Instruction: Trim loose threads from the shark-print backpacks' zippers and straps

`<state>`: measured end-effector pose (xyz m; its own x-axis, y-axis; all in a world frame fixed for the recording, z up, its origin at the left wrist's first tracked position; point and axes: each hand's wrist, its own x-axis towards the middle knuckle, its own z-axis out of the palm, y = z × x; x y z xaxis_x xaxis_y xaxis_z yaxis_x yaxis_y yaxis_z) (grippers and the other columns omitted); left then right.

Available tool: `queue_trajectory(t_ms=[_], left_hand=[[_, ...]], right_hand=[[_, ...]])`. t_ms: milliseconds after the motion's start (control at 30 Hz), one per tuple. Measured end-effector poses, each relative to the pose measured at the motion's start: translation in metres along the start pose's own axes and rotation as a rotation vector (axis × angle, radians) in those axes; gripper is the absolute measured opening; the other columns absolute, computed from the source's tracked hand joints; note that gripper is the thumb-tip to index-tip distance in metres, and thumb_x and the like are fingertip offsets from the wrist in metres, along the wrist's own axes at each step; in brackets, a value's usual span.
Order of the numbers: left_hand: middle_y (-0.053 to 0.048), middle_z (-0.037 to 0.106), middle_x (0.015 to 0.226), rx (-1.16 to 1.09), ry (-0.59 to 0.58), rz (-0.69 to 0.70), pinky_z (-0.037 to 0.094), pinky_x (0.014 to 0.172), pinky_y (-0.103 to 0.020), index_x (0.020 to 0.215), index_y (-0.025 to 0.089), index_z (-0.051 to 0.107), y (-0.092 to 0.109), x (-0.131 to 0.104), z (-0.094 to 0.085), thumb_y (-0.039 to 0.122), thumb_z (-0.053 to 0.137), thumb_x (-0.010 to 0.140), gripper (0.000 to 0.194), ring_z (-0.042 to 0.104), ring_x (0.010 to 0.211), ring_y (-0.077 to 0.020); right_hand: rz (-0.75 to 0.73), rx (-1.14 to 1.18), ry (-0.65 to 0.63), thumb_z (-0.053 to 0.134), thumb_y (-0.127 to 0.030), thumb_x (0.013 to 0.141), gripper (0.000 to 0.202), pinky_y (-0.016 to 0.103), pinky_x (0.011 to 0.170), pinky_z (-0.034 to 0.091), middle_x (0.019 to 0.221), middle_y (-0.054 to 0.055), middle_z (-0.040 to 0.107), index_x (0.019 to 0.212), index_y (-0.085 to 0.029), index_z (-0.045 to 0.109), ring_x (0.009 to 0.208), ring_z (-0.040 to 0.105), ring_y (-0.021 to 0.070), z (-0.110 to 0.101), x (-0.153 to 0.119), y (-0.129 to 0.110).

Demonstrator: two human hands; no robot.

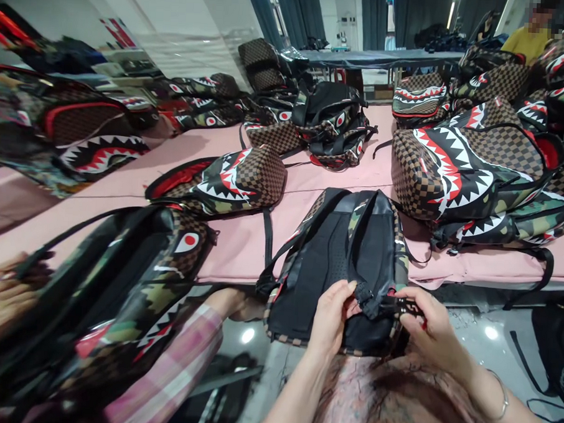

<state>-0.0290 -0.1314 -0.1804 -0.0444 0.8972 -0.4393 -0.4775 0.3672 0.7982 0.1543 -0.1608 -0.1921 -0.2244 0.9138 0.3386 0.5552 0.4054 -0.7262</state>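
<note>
In front of me a backpack [329, 251] lies with its black padded back panel facing up, its lower end over the table edge. Camouflage and brown checks show along its sides. My left hand [336, 313] is closed, thumb and fingers pinching a black shoulder strap [366, 296] near its lower end. At the bag's right lower side, my right hand [429, 327] is closed on a black strap end [406, 306]; whether a buckle is there is hard to make out. A bracelet circles my right wrist.
On the left, a co-worker's plaid sleeve [182, 363] and hand [0, 305] are at another backpack [166, 287]. Shark-mouth backpacks [452, 169] are piled to the right on the pink table [330, 176]. One more backpack [246, 179] lies ahead left; a person [527, 41] is behind.
</note>
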Motion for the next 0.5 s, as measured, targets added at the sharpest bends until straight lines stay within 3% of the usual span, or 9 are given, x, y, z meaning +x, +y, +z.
queue_trajectory(t_ms=[200,500], left_hand=[[0.007,0.043,0.050,0.118,-0.034,0.023,0.039,0.045,-0.015,0.057,0.015,0.046,0.001,-0.002,0.003,0.037,0.070,0.059,0.033,0.042,0.045,-0.0044],[0.006,0.042,0.052,0.268,-0.100,0.057,0.043,0.048,-0.016,0.054,0.014,0.048,0.004,-0.002,0.009,0.041,0.068,0.060,0.034,0.041,0.049,-0.0051]], right_hand=[[-0.221,-0.217,-0.074,0.045,-0.028,0.087,0.019,0.027,0.064,0.041,0.080,0.006,0.060,0.096,-0.018,0.058,0.072,0.054,0.0166,-0.015,0.028,0.009],[-0.502,-0.475,-0.228,0.040,-0.031,0.090,0.027,0.028,0.058,0.033,0.074,0.006,0.056,0.097,-0.016,0.061,0.067,0.046,0.0170,-0.037,0.051,0.000]])
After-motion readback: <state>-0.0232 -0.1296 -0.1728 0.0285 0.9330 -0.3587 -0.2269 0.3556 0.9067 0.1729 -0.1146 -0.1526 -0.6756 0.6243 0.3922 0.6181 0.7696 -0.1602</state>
